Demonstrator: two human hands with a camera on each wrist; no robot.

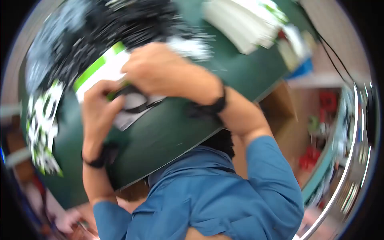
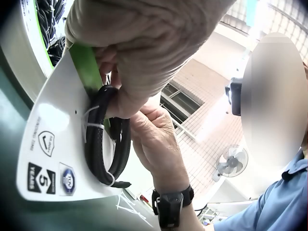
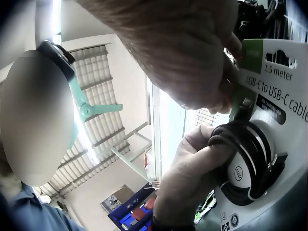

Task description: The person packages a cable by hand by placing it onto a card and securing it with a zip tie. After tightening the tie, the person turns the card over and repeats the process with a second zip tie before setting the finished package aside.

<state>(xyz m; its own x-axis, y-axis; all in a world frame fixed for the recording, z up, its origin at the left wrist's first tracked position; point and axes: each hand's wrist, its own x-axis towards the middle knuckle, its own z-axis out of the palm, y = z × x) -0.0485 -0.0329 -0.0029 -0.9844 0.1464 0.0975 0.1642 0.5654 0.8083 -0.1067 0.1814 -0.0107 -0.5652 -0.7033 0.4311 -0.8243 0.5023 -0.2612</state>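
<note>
A coiled black USB-C cable [image 3: 255, 154], bound with thin ties, lies against a white and green packaging card [image 3: 284, 86] printed "USB-C to USB-C cable". My left hand [image 1: 100, 104] pinches the coil between thumb and fingers at its side. Curled over the card's upper part, my right hand [image 1: 156, 68] has its fingertips at the cable's connector end, partly hidden behind its own knuckles. In the left wrist view the cable [image 2: 94, 144] hangs in front of the card [image 2: 53, 120], and the right hand [image 2: 156, 139] reaches in from behind the coil.
The green table [image 1: 168, 132] carries a pile of black cables [image 1: 132, 24] behind the hands. Several printed cards [image 1: 44, 124] lie at the left. A white stack [image 1: 244, 24] stands at the back right. An open cardboard box [image 1: 280, 108] sits below the table edge.
</note>
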